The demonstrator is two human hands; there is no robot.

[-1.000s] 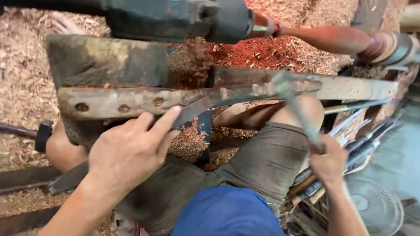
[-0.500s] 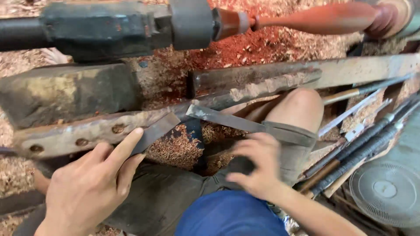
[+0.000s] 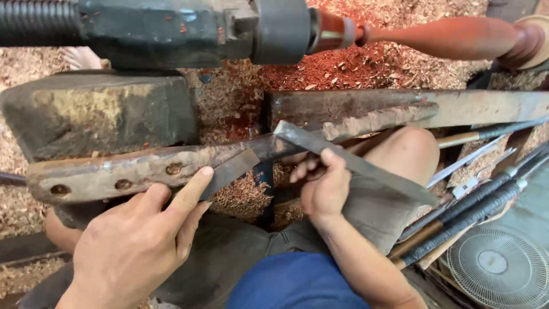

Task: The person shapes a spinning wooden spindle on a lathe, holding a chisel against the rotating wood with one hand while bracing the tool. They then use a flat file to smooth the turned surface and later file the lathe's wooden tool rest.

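In the head view, our right hand (image 3: 325, 191) has come down from the tool rack and now lays a flat steel chisel (image 3: 366, 167) against the rusty tool rest (image 3: 143, 171), fingers closed round it. Our left hand (image 3: 134, 246) pins another blade (image 3: 229, 171) there, fingers curled. Beyond the rest: reddish turned spindle (image 3: 452, 37), wood shavings (image 3: 354, 71); a fan (image 3: 500, 269) to the right.

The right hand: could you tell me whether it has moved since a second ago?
Yes. The right hand came up from low beside the knee toward the tool rest, bringing its flat chisel.
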